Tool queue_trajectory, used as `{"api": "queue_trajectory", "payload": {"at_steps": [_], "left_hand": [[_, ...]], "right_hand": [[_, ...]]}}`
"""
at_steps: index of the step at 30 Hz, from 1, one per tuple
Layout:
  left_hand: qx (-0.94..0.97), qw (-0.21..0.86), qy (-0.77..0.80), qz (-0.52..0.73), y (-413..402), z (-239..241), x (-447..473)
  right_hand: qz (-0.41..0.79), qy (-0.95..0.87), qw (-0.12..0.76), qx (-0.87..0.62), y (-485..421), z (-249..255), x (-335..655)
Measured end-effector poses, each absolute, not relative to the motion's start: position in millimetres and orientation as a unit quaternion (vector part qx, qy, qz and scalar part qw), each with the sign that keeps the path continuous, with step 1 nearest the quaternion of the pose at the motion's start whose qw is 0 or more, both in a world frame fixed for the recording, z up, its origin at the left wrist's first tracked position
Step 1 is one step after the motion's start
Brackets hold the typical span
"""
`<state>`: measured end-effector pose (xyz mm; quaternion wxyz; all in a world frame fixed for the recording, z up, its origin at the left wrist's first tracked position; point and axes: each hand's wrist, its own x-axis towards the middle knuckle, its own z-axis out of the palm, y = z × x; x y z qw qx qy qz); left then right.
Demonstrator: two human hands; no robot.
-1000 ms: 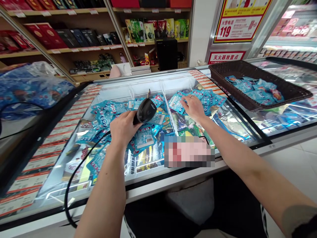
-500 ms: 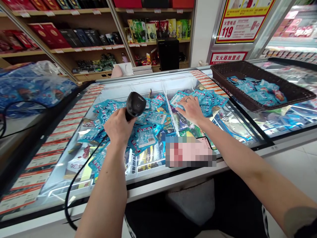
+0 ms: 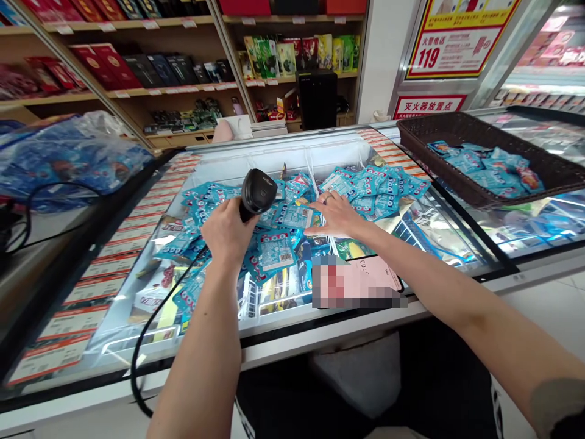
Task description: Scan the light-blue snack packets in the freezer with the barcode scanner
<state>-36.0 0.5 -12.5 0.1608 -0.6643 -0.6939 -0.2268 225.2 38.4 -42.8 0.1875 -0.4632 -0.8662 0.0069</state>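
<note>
A phone point(image 3: 381, 274) lies at the near edge of the glass freezer top point(image 3: 466, 244); a low forearm could nudge it off. Left of it, a cable point(image 3: 133, 366) droops over that edge and, if tugged, might drag packets. The left hand point(image 3: 229, 231) grips a scanner point(image 3: 258, 192) above mid-top blue packets point(image 3: 276, 251). The right hand point(image 3: 336, 214), open and fingers spread, could scatter them; contact is unclear.

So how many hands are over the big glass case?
2. The left hand grips a black handheld barcode scanner; the right hand is spread beside a blue packet. I see no other hands there, and neither seems hidden.
</note>
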Motion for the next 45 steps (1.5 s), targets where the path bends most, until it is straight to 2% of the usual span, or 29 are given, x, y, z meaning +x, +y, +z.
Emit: {"api": "queue_trajectory", "payload": {"at_steps": [7,15,28,45], "left_hand": [[-0.679,0.175,-0.677,-0.226,-0.7,-10.5,-34.7],[-0.795,0.134,-0.566,-0.170,-5.2,-9.1,-23.0],[-0.832,0.181,-0.503,-0.151,-10.5,-3.9,-11.4],[-0.834,0.164,-0.504,-0.151,-11.0,-3.8,-9.3]], "right_hand": [[0.052,-0.852,0.234,-0.466,45.0,-43.4,232.8],[0.171,-0.821,0.293,-0.458,46.6,-36.6,251.5],[0.146,-0.829,0.325,-0.430,47.2,-36.1,254.9],[0.118,-0.830,0.319,-0.443,40.7,-30.9,252.8]]}}
